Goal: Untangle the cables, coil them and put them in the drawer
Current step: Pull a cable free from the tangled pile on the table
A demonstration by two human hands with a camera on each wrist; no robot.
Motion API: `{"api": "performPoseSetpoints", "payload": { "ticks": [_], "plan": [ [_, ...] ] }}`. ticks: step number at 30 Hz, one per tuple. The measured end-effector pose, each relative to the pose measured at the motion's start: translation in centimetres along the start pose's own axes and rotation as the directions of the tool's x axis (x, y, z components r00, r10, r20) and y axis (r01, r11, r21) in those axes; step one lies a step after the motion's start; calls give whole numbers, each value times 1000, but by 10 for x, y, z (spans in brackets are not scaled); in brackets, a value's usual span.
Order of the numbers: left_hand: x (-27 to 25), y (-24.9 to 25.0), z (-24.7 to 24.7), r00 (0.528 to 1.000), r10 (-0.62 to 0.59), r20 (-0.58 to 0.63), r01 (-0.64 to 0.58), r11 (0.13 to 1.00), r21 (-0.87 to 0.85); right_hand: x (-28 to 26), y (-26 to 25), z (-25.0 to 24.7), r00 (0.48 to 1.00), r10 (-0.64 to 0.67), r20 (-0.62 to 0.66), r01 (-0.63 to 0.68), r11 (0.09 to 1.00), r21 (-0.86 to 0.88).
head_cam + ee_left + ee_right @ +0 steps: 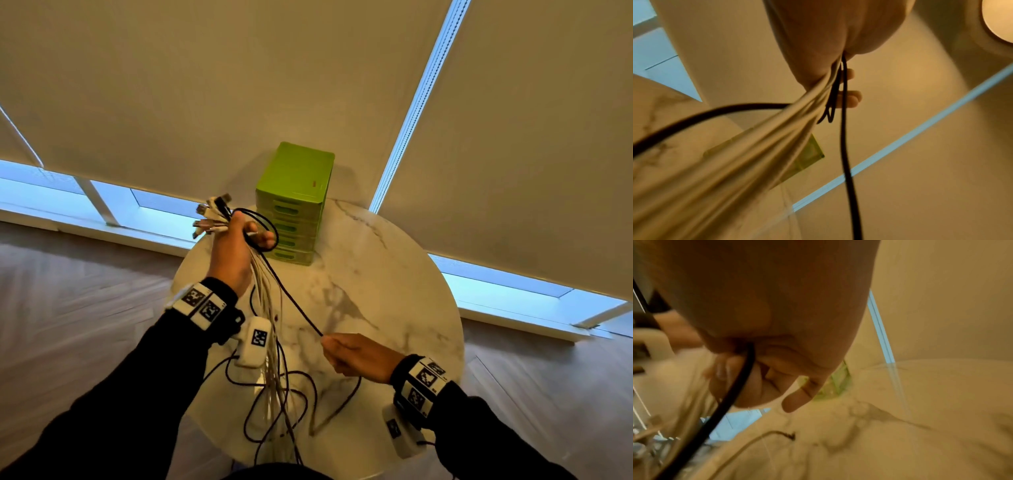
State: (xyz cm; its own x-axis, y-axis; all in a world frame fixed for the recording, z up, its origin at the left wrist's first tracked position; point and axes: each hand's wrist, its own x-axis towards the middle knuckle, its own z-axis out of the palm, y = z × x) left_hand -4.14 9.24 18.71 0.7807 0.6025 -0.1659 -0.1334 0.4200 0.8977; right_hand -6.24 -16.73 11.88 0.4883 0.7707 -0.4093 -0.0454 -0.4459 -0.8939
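My left hand (236,240) is raised above the round marble table (394,274) and grips a bundle of white cables (265,294) with their plugs (212,216) fanning out above the fist. A loop of black cable (263,222) circles its fingers. The black cable (294,301) runs taut down to my right hand (349,356), which grips it low over the table. The rest of the black cable lies in loose loops (294,404) on the table's near side. The left wrist view shows the white cables (777,138) and black cable (844,129) leaving the fist. The right wrist view shows fingers (760,379) curled round the black cable (735,386).
A green drawer unit (294,205) with several shut drawers stands at the table's far edge, just beyond my left hand. Beige roller blinds (205,85) hang behind it over low windows. Wood floor (68,274) surrounds the table.
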Motion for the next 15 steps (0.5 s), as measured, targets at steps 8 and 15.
{"api": "performPoseSetpoints", "payload": {
  "ticks": [8,15],
  "plan": [
    [-7,-6,-2,974,75,214,-104,987,124,16,-1,-48,829,51,-557,-89,995,-41],
    [-56,-37,25,911,-81,405,-55,948,313,51,-88,-29,692,-280,-665,176,959,-220]
  ]
}}
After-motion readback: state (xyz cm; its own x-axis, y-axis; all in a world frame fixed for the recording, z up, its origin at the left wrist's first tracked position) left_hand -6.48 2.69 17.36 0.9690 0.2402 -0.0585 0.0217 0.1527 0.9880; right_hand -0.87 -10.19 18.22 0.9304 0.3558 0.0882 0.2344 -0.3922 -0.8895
